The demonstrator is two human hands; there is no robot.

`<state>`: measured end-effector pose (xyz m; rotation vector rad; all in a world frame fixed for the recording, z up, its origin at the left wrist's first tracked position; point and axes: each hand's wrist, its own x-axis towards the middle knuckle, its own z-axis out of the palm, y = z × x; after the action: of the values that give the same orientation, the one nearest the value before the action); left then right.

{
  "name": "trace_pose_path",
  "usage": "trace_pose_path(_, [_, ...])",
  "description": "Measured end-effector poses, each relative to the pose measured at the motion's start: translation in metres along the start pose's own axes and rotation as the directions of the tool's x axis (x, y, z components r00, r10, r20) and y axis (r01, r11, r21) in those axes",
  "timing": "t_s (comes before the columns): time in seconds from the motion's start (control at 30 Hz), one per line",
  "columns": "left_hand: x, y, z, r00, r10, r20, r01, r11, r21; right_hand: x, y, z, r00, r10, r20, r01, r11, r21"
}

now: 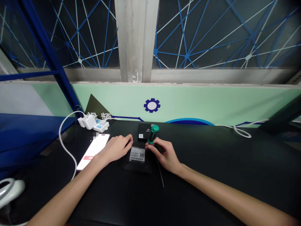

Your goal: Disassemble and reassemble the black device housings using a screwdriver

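Black device (137,154), left fingers (128,146) curled at edge, right fingers (154,150) opposite, pinching green-handled screwdriver (153,134)

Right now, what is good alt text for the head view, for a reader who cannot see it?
The right hand holds a green screwdriver, handle up, at a labelled black device; the left hand is near the device's left edge. A black box lies beyond; a lit phone and white power strip sit to the left on the black table.
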<state>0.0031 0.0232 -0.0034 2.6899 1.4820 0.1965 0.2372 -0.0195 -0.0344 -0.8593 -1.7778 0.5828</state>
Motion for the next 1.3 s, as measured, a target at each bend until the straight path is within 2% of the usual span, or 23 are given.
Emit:
trace_pose_path(0.43, [-0.0004,-0.0003,-0.0004,1.000,0.006,0.003,-0.006,1.000,0.004,0.0021,0.0062,0.0040,0.994,0.110,-0.031,-0.106,0.989,0.102])
trace_pose_path(1.3, [-0.0012,-0.0006,-0.0011,1.000,0.005,0.000,-0.005,1.000,-0.015,0.0013,0.0006,0.0011,0.997,0.075,-0.026,-0.072,0.993,0.088])
